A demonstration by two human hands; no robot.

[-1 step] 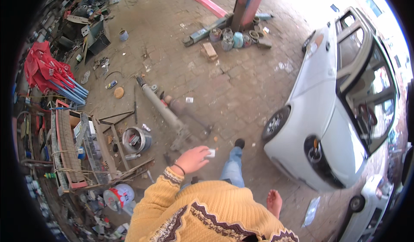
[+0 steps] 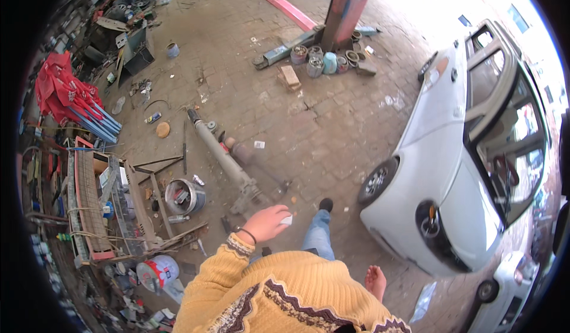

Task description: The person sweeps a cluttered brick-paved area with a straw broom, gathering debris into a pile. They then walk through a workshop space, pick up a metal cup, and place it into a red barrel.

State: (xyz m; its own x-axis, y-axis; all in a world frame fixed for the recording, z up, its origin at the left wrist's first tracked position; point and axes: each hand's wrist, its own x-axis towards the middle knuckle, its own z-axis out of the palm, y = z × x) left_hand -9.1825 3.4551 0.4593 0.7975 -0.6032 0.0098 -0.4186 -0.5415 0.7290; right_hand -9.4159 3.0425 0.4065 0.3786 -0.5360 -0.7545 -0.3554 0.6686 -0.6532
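Note:
My left hand (image 2: 266, 222) reaches forward from a yellow knitted sleeve, a dark band at its wrist. Its fingers are bent together around a small white item (image 2: 286, 220), mostly covered, whose kind I cannot make out. Below that hand's line of sight, on the paving, lies a long metal shaft (image 2: 219, 150) with a thick housing at its near end. My right hand (image 2: 374, 281) hangs low beside my body, fingers loosely curled and apart, with nothing in it. One foot in a dark shoe (image 2: 326, 204) is forward.
A silver car (image 2: 409, 208) stands to the right, with another light car (image 2: 504, 282) nearer. Left are a metal frame (image 2: 89, 196), a bucket of parts (image 2: 199, 197), a white-red tub (image 2: 157, 273) and a folded red umbrella (image 2: 62, 89). Tins (image 2: 314, 67) surround a red post (image 2: 347, 12).
The floor and the things on it have shifted slightly down in view. My left hand has tipped a little downward with the white item at its fingers. The right hand stays low.

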